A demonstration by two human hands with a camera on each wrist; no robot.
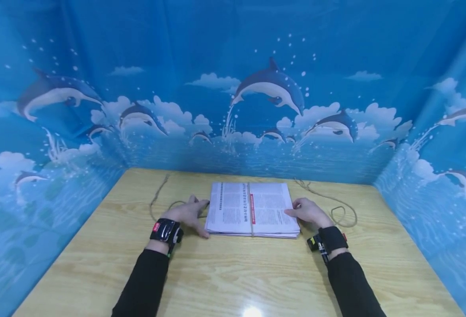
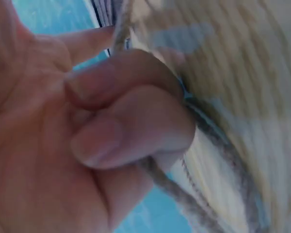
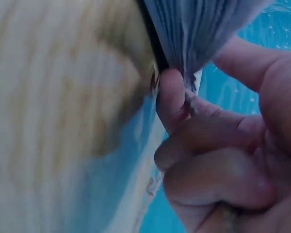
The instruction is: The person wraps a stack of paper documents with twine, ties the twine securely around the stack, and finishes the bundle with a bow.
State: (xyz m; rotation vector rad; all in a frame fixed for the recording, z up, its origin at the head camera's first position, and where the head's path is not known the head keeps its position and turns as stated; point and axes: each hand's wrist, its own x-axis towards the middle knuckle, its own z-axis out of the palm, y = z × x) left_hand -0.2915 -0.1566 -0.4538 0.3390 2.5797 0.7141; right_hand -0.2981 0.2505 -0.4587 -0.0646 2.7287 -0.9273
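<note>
A flat stack of newspapers (image 1: 233,207) lies on the table, with a strand of twine (image 1: 250,202) running down across its middle. My left hand (image 1: 185,215) is at the stack's left edge. In the left wrist view its bent fingers (image 2: 145,126) hold a length of twine (image 2: 179,194) against the palm. My right hand (image 1: 309,212) grips the stack's right edge, thumb on the top sheet. In the right wrist view a fingertip lies against the newspapers' lower edge (image 3: 199,34), and the other fingers (image 3: 208,179) curl round twine (image 3: 190,103).
One loose end of twine (image 1: 153,199) lies at the back left, another (image 1: 349,211) loops out at the right. The wooden table (image 1: 233,277) extends toward me. A blue dolphin-print curtain (image 1: 233,145) closes off the back and both sides.
</note>
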